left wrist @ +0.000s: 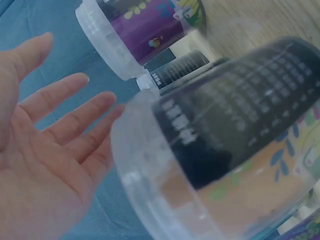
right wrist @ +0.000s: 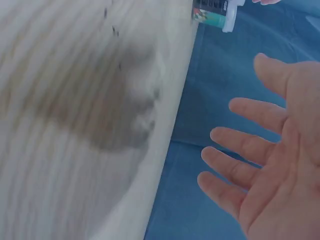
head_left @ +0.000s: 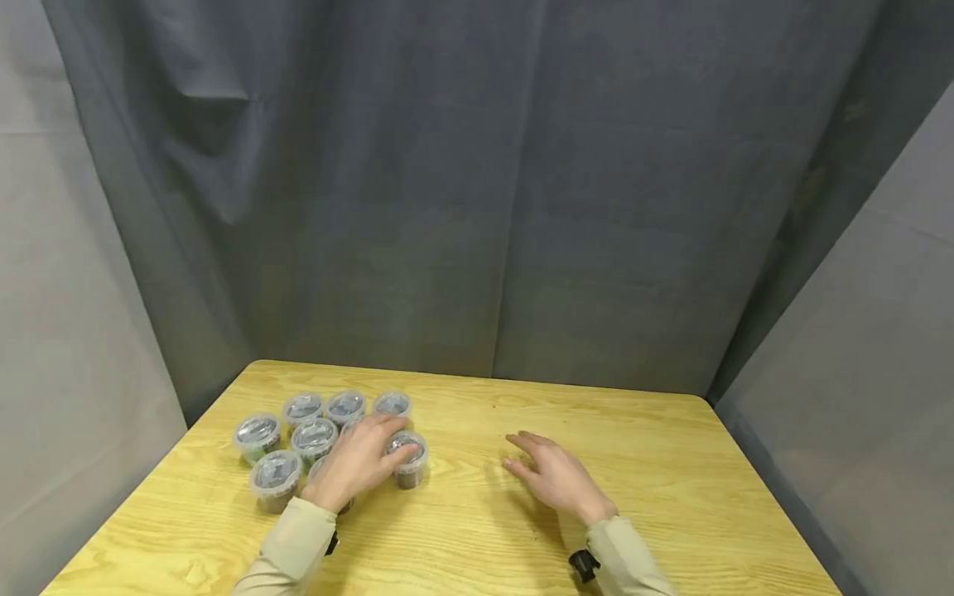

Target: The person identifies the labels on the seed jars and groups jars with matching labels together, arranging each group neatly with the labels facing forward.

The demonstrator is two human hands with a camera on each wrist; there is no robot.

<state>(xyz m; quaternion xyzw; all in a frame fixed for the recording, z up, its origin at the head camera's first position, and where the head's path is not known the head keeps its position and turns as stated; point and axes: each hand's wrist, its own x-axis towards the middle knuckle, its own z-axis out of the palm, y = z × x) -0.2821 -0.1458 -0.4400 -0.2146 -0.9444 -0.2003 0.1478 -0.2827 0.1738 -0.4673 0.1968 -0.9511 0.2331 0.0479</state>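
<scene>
Lidded tubs stand upright in a cluster on the left part of the wood-grain table. In the left wrist view, the nearest tub shows orange material through its clear wall; another tub shows purple. The left hand extends over the cluster, fingers spread and relaxed; contact cannot be determined. The right hand is open above the table, well apart from the cluster, fingers extended.
</scene>
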